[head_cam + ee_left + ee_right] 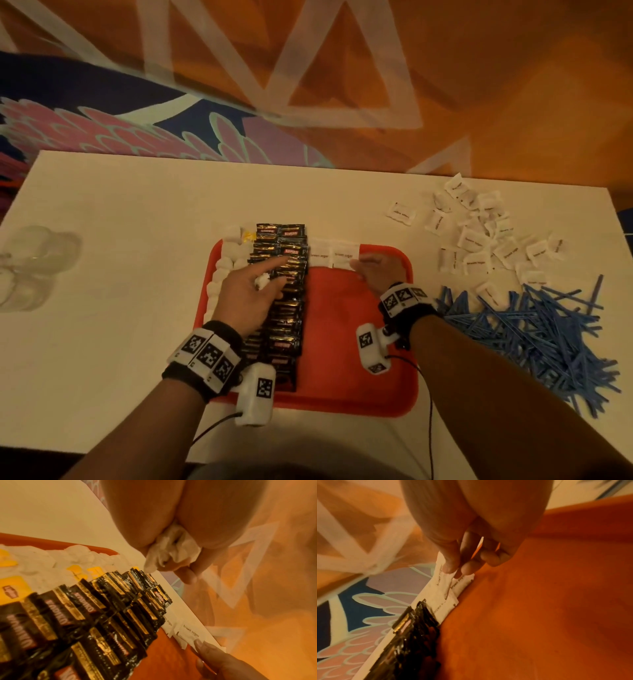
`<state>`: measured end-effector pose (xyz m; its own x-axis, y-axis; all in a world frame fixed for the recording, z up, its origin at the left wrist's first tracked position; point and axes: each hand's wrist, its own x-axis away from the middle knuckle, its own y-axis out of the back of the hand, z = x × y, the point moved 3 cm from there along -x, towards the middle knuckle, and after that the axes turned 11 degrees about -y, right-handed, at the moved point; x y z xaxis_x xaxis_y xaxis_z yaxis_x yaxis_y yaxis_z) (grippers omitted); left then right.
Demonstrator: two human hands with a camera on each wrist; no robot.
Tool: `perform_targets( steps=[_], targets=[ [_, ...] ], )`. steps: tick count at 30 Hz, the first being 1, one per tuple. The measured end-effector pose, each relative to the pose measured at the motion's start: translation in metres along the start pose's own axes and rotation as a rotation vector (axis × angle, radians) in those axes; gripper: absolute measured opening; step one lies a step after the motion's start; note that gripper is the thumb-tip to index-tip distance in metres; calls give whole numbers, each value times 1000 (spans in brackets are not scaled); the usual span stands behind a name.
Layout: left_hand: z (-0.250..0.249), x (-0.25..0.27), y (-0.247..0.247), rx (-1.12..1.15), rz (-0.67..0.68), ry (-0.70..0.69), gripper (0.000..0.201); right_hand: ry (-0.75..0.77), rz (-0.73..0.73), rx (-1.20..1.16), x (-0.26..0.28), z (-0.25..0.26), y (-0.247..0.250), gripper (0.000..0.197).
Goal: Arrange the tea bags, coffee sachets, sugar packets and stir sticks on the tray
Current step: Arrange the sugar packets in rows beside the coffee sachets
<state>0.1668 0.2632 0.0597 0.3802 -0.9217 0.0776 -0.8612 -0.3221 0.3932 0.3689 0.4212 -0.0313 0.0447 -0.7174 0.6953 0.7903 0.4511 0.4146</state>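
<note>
Red tray [349, 387] sits on a white table [120, 212], near edge closest to the person, middle part bare.

Left hand [245, 294] hovers over the left half of the tray. Index finger stretched forward above the coffee sachets; other fingers curled, pinching a small crumpled white scrap [171, 550] against the palm. What the scrap is, cannot tell.

Coffee sachets [284, 308]: black and gold, overlapped in 2 columns running from the near edge of the tray to past its far edge. Left of them, white tea bags [222, 270] with yellow tags line the tray's left side.

Right hand [375, 270] at the far edge of the tray, right of the sachets. Thumb and fingertips [448, 566] pinch a white sugar packet [443, 582] printed "brown sugar". It overlaps others in the row of sugar packets [334, 256] lying along the tray's far rim, just beside the coffee columns.

Right of the tray, on the table: a loose heap of blue stir sticks [534, 329]. Beyond it, a scattered pile of white sugar packets [479, 233], well apart from the tray.

Far left on the table: crumpled clear plastic [34, 263].

Beyond the table, patterned carpet [342, 68], orange, navy and pink.
</note>
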Motion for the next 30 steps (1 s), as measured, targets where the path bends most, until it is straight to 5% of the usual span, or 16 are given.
perform_targets(
  steps=[13,17,22,30],
  targets=[
    [26,-1,3,75,-43,103,35,-134,-224,167,-12,5,-10,25],
    [28,-2,2,78,-92,128,29,-14,-262,164,-9,6,-12,22],
    [23,-1,0,266,-163,253,14,74,-165,104,7,10,-24,12],
    [7,-9,-14,632,-175,344,54,299,153,39,75,37,-37,14]
  ],
)
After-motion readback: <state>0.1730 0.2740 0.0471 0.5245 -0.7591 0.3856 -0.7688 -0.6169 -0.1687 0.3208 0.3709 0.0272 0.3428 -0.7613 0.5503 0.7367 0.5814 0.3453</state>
